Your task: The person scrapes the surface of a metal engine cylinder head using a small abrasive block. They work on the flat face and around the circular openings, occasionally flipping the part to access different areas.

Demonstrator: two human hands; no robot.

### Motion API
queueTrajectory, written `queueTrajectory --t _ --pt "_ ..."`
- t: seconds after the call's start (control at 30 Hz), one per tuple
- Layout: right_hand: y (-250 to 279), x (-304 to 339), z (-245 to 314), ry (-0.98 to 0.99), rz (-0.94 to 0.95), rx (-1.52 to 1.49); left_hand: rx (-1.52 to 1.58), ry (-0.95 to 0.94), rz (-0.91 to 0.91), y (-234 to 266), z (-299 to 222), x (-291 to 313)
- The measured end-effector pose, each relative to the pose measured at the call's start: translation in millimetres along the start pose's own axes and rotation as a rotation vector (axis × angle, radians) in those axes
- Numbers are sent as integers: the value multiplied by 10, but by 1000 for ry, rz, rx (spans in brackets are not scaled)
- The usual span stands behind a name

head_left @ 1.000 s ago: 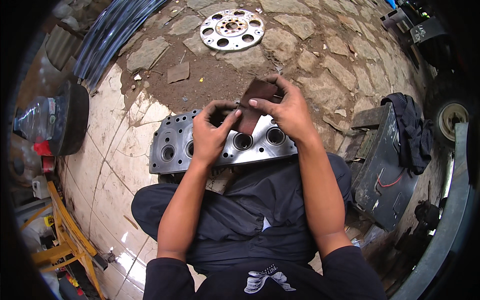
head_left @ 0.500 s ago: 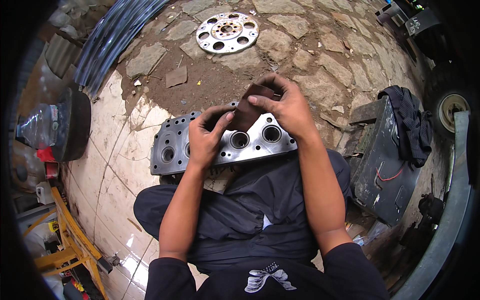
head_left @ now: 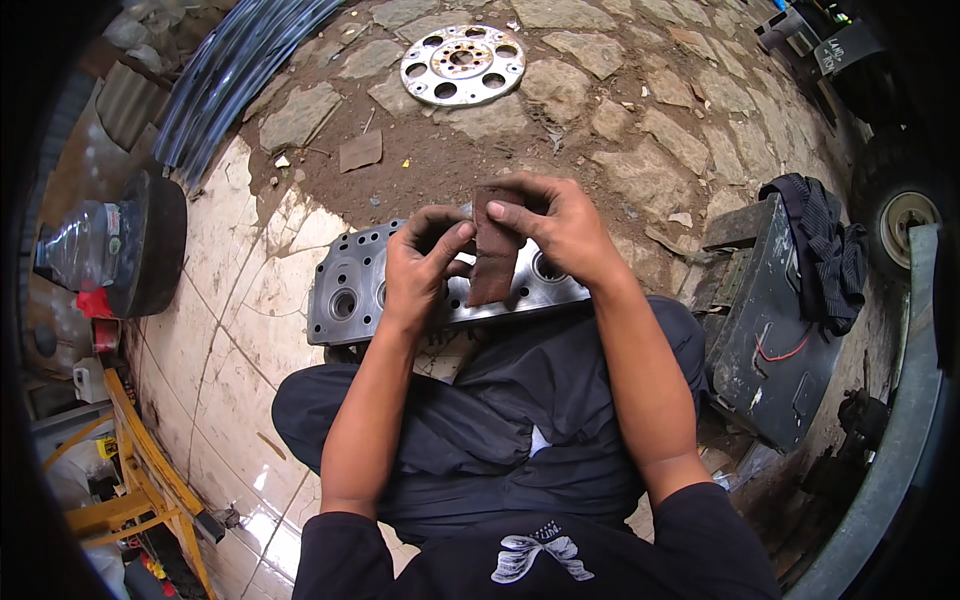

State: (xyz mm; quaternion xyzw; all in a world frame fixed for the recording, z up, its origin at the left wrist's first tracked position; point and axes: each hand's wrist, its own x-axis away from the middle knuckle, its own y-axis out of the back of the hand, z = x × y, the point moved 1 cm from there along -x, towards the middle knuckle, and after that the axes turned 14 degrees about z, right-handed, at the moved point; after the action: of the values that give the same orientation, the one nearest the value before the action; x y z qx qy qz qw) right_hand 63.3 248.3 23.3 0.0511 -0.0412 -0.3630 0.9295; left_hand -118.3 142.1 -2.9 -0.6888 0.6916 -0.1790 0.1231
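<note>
A dark reddish-brown strip of sandpaper [head_left: 494,262] hangs upright in front of my chest, its lower end free. My right hand [head_left: 556,222] pinches its upper right part, thumb on the near face and fingers behind. At its left edge my left hand [head_left: 424,258] is curled, thumb and fingertips closed against the strip; the exact grip is partly hidden. Below both hands lies a grey metal cylinder head [head_left: 455,313] with round ports and bolt holes, just beyond my crossed legs. The hands and the sandpaper cover its middle.
Farther off, a round metal plate with holes [head_left: 463,92] lies on the stony ground, near a brown scrap [head_left: 361,152]. To the right stands a dark metal box [head_left: 770,350] with a cloth [head_left: 818,250] over it. Yellow frame [head_left: 150,450] and water bottle [head_left: 85,245] are left.
The sandpaper has turned from a slant to nearly upright, with its lower end swung down. My right hand has come slightly lower. My left hand stays close to the strip's edge.
</note>
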Motion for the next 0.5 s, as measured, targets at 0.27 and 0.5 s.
queueTrajectory --t 0.27,0.5 --pt "-30 26 11 31 82 -138 85 -95 16 -112 -24 -8" --pt "-22 55 57 28 203 -67 -2 -92 -57 -30 78 21"
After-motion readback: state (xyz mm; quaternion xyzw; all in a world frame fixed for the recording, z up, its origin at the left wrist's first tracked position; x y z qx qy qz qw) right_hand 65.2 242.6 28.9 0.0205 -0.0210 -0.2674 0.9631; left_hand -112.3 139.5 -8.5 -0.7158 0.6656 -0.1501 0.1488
